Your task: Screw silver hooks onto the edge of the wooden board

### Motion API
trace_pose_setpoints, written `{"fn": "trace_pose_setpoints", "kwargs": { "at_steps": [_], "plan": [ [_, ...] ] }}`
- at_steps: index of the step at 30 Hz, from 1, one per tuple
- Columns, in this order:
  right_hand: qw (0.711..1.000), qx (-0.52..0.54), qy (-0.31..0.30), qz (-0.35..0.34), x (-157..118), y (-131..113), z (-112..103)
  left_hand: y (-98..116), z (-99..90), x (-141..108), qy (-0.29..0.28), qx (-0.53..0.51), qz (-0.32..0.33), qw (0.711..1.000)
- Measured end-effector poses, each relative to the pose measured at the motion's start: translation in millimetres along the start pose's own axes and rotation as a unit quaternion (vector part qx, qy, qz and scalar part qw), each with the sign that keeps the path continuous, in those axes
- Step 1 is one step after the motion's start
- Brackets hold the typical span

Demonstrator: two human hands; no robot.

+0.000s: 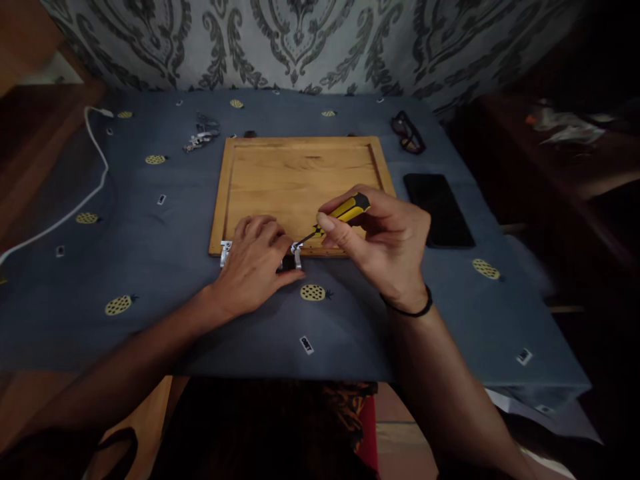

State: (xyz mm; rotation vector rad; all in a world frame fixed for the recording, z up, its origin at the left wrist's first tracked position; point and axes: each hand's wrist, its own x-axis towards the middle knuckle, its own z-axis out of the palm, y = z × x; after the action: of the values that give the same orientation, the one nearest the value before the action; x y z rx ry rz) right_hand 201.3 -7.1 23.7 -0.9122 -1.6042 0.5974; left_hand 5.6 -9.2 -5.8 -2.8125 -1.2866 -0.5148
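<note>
A wooden board (280,180) with a raised frame lies flat on the cloth-covered table. At its near edge is a handle (298,257) with shiny metal ends and a dark middle; most of it is hidden under my left hand (255,263). The fingers of that hand bend over the handle while the thumb lies along its near side, holding it against the board. My right hand (387,237) grips a yellow-and-black screwdriver (353,208) between thumb and fingers. The screwdriver slants down to the left, its tip at the handle's right metal end.
Several small metal parts (201,137) lie beyond the board's left corner. Dark-framed glasses (409,133) and a black phone (439,210) are at the right. A white cable (103,173) runs along the left side. A patterned curtain (300,40) hangs behind the table (200,347).
</note>
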Motion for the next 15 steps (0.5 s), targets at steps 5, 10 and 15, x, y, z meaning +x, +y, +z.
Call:
{"fn": "trace_pose_setpoints", "kwargs": {
  "at_steps": [5,10,15],
  "plan": [
    [0.990,0.011,0.144,-0.009,-0.1,-8.7,2.6,-0.4,-0.5,0.1,0.002,-0.009,0.001,1.000],
    [0.991,0.010,0.129,0.017,2.1,-8.0,1.3,-0.2,-0.4,0.0,0.003,-0.015,-0.002,1.000],
    [0.996,-0.011,0.086,0.018,0.2,-3.8,2.7,-0.2,-0.8,0.0,-0.004,-0.008,-0.004,1.000]
  ]
}}
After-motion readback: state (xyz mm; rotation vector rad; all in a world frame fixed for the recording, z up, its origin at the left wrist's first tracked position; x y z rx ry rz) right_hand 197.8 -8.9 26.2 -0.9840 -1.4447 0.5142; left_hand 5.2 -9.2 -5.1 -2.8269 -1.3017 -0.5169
